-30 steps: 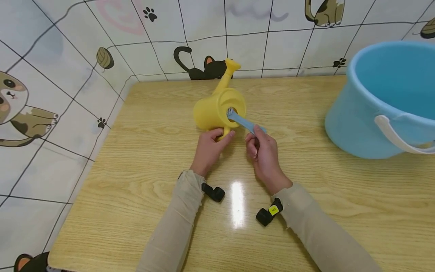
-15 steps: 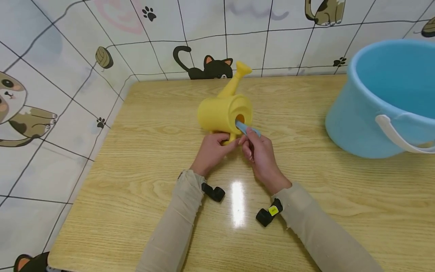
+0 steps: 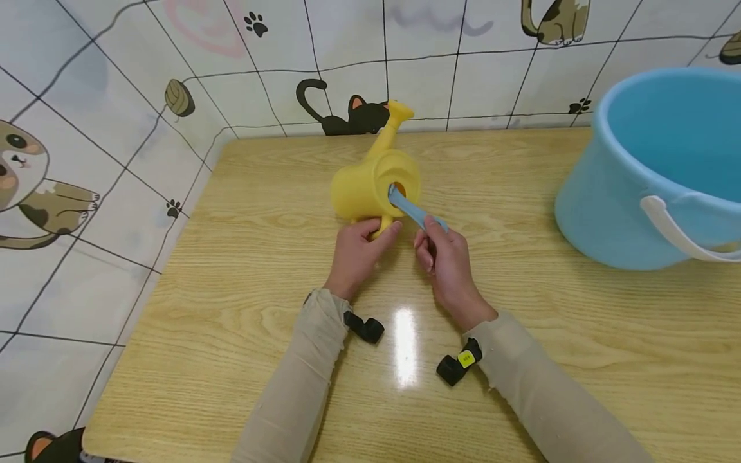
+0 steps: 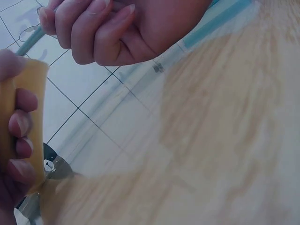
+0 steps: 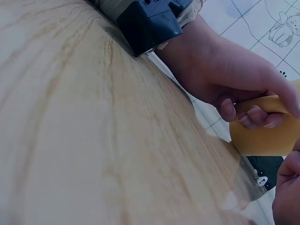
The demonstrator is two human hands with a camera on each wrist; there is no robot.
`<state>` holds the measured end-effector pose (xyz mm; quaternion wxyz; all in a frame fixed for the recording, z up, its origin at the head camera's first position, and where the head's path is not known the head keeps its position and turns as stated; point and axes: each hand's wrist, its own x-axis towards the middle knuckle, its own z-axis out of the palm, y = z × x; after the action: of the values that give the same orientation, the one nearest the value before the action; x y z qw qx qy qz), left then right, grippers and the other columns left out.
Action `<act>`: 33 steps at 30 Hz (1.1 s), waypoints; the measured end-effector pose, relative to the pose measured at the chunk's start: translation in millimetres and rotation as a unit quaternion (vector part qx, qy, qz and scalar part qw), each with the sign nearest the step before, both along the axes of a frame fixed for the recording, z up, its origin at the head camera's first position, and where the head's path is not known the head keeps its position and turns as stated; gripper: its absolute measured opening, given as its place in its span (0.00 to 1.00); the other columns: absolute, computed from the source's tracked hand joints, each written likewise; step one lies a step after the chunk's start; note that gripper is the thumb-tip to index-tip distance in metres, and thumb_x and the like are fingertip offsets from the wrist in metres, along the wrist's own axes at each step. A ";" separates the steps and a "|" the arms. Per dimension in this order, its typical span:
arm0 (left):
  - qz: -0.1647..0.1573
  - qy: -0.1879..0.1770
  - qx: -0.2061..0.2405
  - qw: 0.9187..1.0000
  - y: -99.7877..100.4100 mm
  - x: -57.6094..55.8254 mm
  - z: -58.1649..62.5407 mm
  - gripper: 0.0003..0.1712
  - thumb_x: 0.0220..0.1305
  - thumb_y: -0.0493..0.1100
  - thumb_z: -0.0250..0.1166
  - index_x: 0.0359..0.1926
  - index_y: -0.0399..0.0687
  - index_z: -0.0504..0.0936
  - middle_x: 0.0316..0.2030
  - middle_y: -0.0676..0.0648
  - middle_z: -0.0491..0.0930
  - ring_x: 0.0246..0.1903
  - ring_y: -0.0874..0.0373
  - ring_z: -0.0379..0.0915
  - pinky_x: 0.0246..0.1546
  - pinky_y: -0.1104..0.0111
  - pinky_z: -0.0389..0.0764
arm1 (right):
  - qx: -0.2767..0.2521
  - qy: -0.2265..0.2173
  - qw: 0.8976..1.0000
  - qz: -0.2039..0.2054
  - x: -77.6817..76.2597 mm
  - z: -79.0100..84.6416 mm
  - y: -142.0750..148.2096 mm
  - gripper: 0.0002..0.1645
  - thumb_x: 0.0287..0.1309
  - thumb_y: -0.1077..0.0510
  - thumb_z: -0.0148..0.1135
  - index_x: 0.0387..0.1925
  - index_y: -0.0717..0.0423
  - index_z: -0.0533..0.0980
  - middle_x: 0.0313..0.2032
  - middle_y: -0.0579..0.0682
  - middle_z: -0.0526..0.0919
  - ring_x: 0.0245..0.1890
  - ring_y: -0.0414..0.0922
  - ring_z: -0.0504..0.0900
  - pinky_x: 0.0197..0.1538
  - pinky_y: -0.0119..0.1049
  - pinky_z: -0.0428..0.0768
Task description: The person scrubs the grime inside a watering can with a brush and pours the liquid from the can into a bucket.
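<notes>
My left hand (image 3: 354, 258) grips the handle of a yellow watering can (image 3: 354, 191), its fingers curled round the handle in the right wrist view. The can is tipped over, its spout pointing to the back wall and its round opening facing right. A slim light-blue brush (image 3: 412, 210), with a toothbrush-like handle, is pinched between the thumb and fingers of my right hand (image 3: 451, 270). The brush's head is at the can's opening, its tip partly hidden there. In the left wrist view the brush (image 4: 32, 42) slants down from the right hand (image 4: 110, 35) toward the can's rim.
A large light-blue bucket (image 3: 590, 212) with a white handle stands at the right of the wooden table (image 3: 220, 308). White tiled wall (image 3: 428, 83) with cat drawings borders the table at the back and left.
Half a second ago the brush reached deeper into the can and the can had shifted right, toward me. Now the can is back left and more of the brush shows outside.
</notes>
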<state>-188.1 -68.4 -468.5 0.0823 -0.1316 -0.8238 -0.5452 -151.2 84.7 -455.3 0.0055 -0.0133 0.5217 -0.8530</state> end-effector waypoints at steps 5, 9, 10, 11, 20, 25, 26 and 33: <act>0.016 0.034 0.000 0.999 -0.2 -1.2 0.1 0.27 0.52 0.62 0.60 0.13 0.49 0.66 0.11 0.53 0.59 0.14 0.61 0.57 0.15 0.70 0.59 | 0.010 0.002 1.000 -0.006 0.2 0.0 0.4 0.24 0.62 0.47 0.48 0.20 0.61 0.70 0.09 0.46 0.61 0.09 0.39 0.57 0.15 0.36 0.48; 0.031 0.060 -0.021 0.998 -0.9 -1.7 1.2 0.26 0.52 0.62 0.60 0.13 0.50 0.66 0.11 0.54 0.59 0.15 0.63 0.57 0.17 0.71 0.60 | 0.034 0.008 0.999 -0.013 0.3 0.0 0.4 0.24 0.62 0.47 0.48 0.20 0.61 0.70 0.09 0.47 0.61 0.10 0.39 0.57 0.15 0.36 0.50; 0.037 0.067 -0.027 0.997 -1.3 -1.8 1.5 0.26 0.52 0.62 0.59 0.13 0.51 0.66 0.12 0.55 0.60 0.16 0.63 0.58 0.17 0.71 0.60 | 0.044 0.011 0.999 -0.015 0.5 0.1 0.3 0.24 0.62 0.47 0.48 0.20 0.61 0.70 0.09 0.47 0.61 0.10 0.39 0.57 0.15 0.36 0.51; 0.043 0.074 -0.032 0.996 -1.4 -1.7 2.0 0.25 0.52 0.63 0.59 0.13 0.51 0.67 0.13 0.55 0.61 0.17 0.64 0.58 0.19 0.71 0.61 | 0.054 0.014 0.998 -0.018 0.4 0.0 0.4 0.24 0.62 0.47 0.48 0.20 0.61 0.69 0.10 0.47 0.61 0.10 0.40 0.57 0.15 0.36 0.51; 0.050 0.122 -0.041 0.990 -1.5 -0.8 4.9 0.20 0.51 0.60 0.62 0.17 0.52 0.76 0.17 0.57 0.67 0.23 0.63 0.61 0.25 0.71 0.64 | 0.103 0.024 0.994 -0.032 0.6 -2.1 1.1 0.24 0.63 0.46 0.46 0.20 0.61 0.70 0.10 0.48 0.61 0.11 0.41 0.57 0.15 0.33 0.55; 0.054 0.131 -0.018 0.990 -2.6 -1.8 4.1 0.18 0.51 0.58 0.63 0.17 0.51 0.77 0.18 0.56 0.67 0.24 0.62 0.60 0.25 0.71 0.63 | 0.107 0.030 0.993 -0.028 -0.4 -3.4 0.6 0.24 0.63 0.46 0.46 0.21 0.61 0.70 0.10 0.48 0.61 0.11 0.41 0.57 0.15 0.32 0.55; 0.056 0.132 -0.011 0.990 -3.0 -2.3 4.0 0.18 0.51 0.57 0.63 0.17 0.50 0.77 0.18 0.56 0.67 0.25 0.62 0.60 0.25 0.71 0.62 | 0.108 0.031 0.993 -0.026 -0.4 -3.5 0.4 0.24 0.63 0.46 0.46 0.21 0.61 0.70 0.10 0.48 0.61 0.11 0.41 0.57 0.16 0.32 0.55; 0.078 0.132 0.026 0.988 -3.9 -5.6 3.6 0.17 0.53 0.54 0.64 0.18 0.48 0.77 0.22 0.55 0.70 0.28 0.60 0.61 0.28 0.69 0.62 | 0.112 0.039 0.993 -0.029 0.7 -2.0 0.6 0.25 0.63 0.46 0.46 0.21 0.61 0.70 0.10 0.48 0.61 0.11 0.42 0.57 0.16 0.32 0.56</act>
<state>-193.7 -72.3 -465.0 0.2354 -0.1356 -0.7988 -0.5367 -150.5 85.3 -457.4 -0.0383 -0.0311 0.6137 -0.7880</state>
